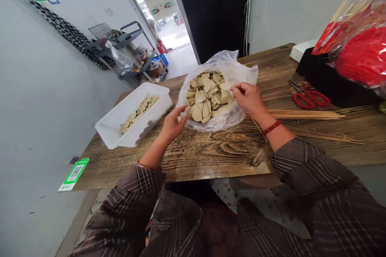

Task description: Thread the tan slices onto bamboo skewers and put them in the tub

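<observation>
A clear plastic bag lies open on the wooden table in front of me, full of thin beige slices piled in loose stacks. At its right side my right hand pinches the edge of the bag between thumb and fingertips. My left hand is at the bag's near left edge, thumb and fingers apart, fingertips touching or very close to the plastic and the slices. A white plastic tray stands to the left, holding skewered slices laid along its bottom.
Bamboo skewers lie in bundles right of the bag, partly behind my right forearm. Beyond them are red-handled scissors and a black box with red packets. A QR-code card sits at the table's left corner. A grey cart stands behind.
</observation>
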